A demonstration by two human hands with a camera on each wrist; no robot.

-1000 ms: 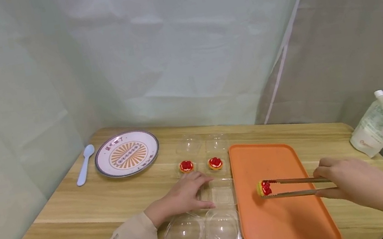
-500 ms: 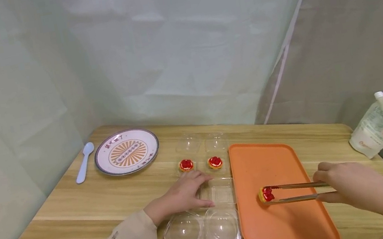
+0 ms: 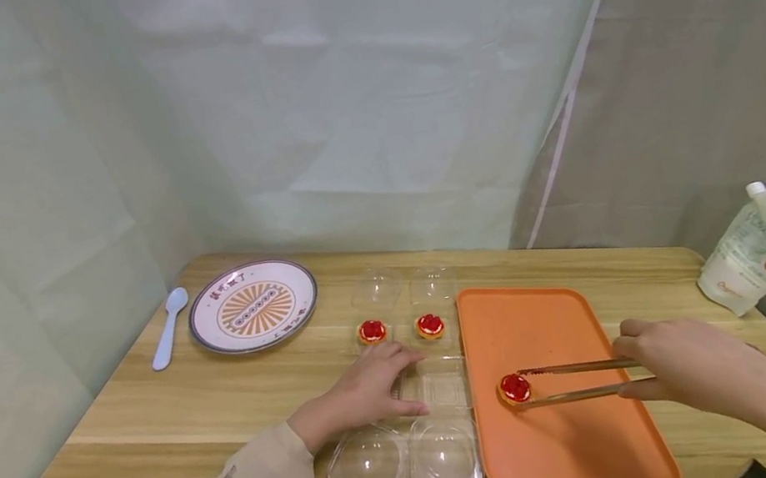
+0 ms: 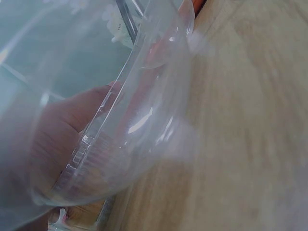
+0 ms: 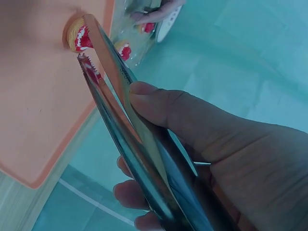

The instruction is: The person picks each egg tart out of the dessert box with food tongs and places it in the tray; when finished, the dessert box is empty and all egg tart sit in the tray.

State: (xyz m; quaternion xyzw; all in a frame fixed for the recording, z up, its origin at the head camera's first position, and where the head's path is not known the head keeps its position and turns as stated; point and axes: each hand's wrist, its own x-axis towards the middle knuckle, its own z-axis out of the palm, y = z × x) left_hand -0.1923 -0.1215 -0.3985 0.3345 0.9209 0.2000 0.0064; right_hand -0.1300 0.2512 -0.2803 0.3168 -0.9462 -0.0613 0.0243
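My right hand (image 3: pixel 686 370) grips metal tongs (image 3: pixel 587 366) over an orange tray (image 3: pixel 571 453). A small tart with a red topping (image 3: pixel 515 388) lies topping-up on the tray, right at the tongs' toothed tips; in the right wrist view the tart (image 5: pixel 78 36) overlaps the parted tips. My left hand (image 3: pixel 365 386) rests on a clear plastic container (image 3: pixel 444 385), thumb and forefinger spread apart. Through a clear domed lid (image 4: pixel 154 120), the left wrist view shows part of that hand. Two similar tarts, a left tart (image 3: pixel 371 331) and a right tart (image 3: pixel 430 326), sit beyond the left hand.
More clear plastic domes (image 3: pixel 369 465) lie toward the front edge, left of the tray. A patterned plate (image 3: pixel 203 324) and a pale blue spoon (image 3: pixel 167 338) are at the back left. A white spouted pouch (image 3: pixel 758 252) stands at the far right against the cloth backdrop (image 3: pixel 368 106).
The tart has turned from its side to topping-up and shifted slightly left on the tray. The right hand and tongs have moved a little left. The left hand has stayed in place.
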